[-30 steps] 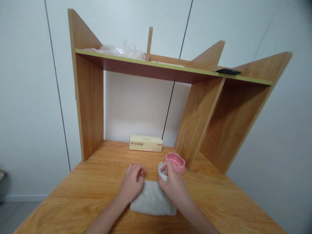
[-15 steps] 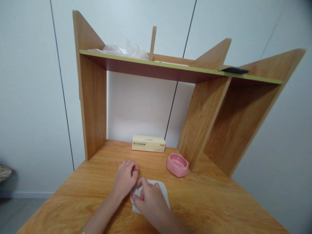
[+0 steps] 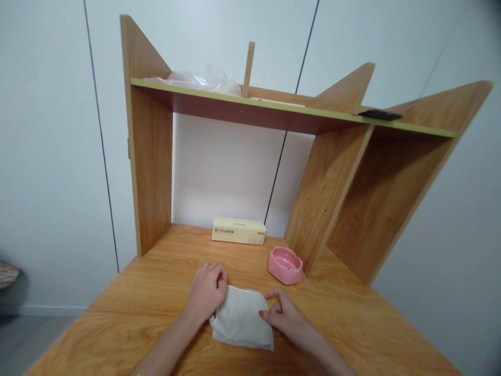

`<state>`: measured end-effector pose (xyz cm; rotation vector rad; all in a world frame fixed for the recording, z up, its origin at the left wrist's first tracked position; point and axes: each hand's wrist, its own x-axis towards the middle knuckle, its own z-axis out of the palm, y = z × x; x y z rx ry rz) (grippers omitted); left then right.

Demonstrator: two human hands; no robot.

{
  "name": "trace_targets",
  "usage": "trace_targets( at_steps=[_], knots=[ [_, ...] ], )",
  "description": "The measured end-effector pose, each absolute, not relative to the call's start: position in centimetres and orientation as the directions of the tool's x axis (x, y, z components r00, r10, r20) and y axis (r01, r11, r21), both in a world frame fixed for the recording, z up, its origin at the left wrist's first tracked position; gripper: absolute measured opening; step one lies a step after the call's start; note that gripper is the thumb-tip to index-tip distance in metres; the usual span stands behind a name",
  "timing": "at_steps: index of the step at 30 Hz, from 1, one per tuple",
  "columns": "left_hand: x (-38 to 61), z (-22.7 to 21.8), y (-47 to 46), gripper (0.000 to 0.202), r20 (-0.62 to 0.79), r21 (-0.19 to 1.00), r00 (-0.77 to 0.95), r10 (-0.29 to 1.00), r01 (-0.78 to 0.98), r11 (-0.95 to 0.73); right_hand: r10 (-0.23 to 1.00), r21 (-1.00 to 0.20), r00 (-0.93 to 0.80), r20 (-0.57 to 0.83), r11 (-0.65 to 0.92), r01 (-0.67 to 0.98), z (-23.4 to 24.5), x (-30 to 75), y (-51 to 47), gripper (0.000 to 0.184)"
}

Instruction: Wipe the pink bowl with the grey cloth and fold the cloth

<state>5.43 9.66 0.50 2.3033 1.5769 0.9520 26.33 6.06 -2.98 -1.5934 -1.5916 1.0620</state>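
Note:
A small whitish cloth piece (image 3: 243, 318) lies flat on the wooden desk, roughly square with rounded corners; whether it is a folded cloth or a pouch I cannot tell. My left hand (image 3: 209, 290) is closed at its left edge, the fingers curled and the fingertips partly hidden against the fabric. At the opposite edge is my right hand (image 3: 287, 316), thumb and forefinger apart with nothing between them. Its thumb tip reaches over or touches the right border of the cloth, and its other fingers are bent under.
Behind the cloth stands a cream box (image 3: 238, 231) with printed lettering. A pink faceted ashtray (image 3: 285, 266) sits to its right, close to an upright shelf panel (image 3: 326, 193). The shelf above holds a clear plastic bag (image 3: 207, 79) and a dark flat object (image 3: 379, 114).
My right hand has moved right, from the cloth's left side to its right edge, uncovering most of the cloth. My left hand has shifted slightly right and down.

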Motion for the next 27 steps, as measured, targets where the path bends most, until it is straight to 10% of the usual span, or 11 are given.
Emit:
trace_targets(
  at_steps=[7, 21, 27],
  knots=[
    [5.3, 0.1, 9.9, 0.015, 0.405, 0.482, 0.230, 0.885, 0.769, -0.420, 0.995, -0.845, 0.053, 0.089, 0.047, 0.533, -3.4, 30.0, 7.6, 0.022],
    [5.8, -0.6, 9.9, 0.016, 0.387, 0.477, 0.260, 0.884, 0.764, -0.434, 0.916, -0.253, 0.220, 0.336, -0.138, 0.958, 0.0, 35.4, 7.7, 0.003],
    [5.8, -0.5, 9.8, 0.015, 0.240, 0.542, 0.239, 0.941, 0.771, -0.334, 0.971, -0.684, -0.127, 0.203, 0.234, 0.691, -0.3, 25.1, 8.2, 0.012]
  ],
)
